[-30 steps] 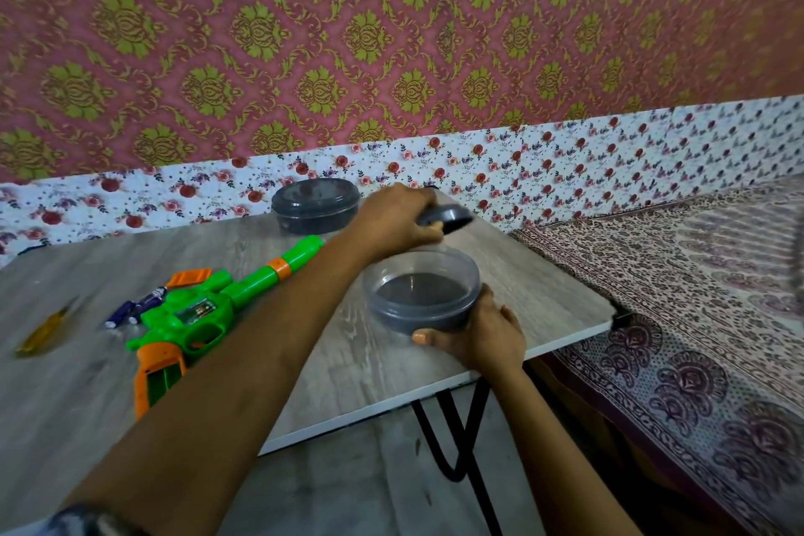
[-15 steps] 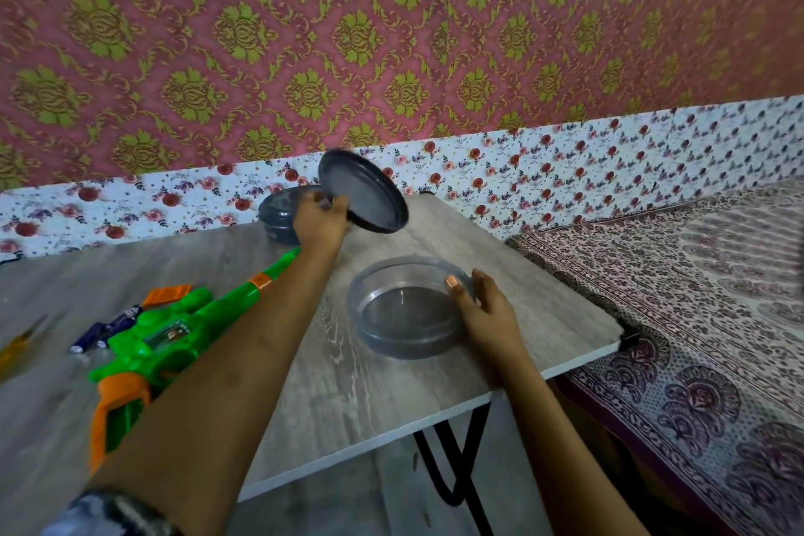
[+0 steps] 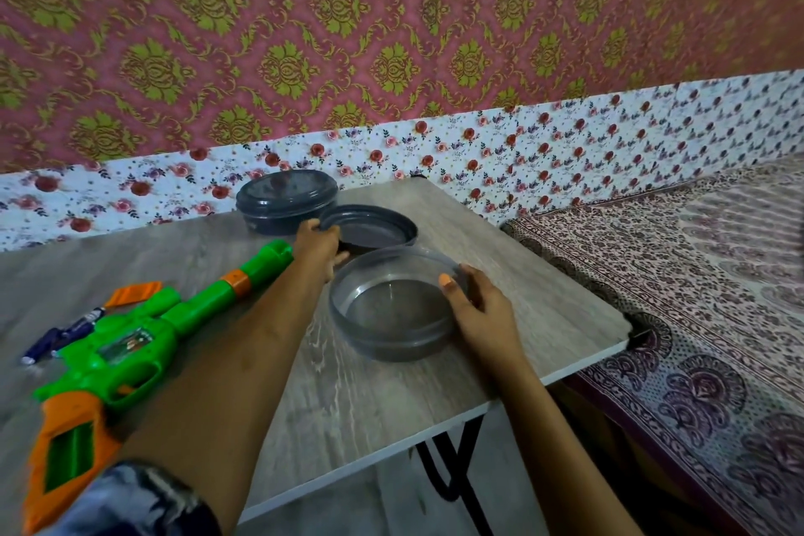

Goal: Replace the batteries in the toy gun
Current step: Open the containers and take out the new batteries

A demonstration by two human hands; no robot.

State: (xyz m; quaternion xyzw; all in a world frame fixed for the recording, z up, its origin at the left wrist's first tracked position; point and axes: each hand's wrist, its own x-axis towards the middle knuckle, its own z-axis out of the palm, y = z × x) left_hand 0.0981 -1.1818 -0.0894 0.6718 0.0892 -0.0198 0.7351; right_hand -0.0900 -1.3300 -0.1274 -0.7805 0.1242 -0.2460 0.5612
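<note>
Far left, on the grey wood-grain table (image 3: 500, 257): dark blue cylindrical batteries (image 3: 58, 337) lying flat, near a flat orange plastic cover (image 3: 132, 293).

Next: green-and-orange plastic toy gun (image 3: 148, 355) on its side, barrel toward the far edge, orange grip toward the near edge. A recess in the green body looks open; contents unclear.

Judgement: hollow moulded plastic, so light and stiff, smooth but not slick. Best held round the thick green body beside the recess, not by the thin barrel. The batteries are small and will probably roll; pinch them by their sides.

Centre: left hand (image 3: 319, 248) pinches the near rim of a dark grey round plastic lid (image 3: 374, 226), thumb on top, other fingers curled beneath. The lid is inverted and low at the table; contact uncertain. Behind it stands a dark grey round lidded container (image 3: 285, 200).

Right of centre: clear-walled grey round open container (image 3: 391, 318) on the table. Right hand (image 3: 483, 311) curls round its right wall, thumb over the rim.
</note>
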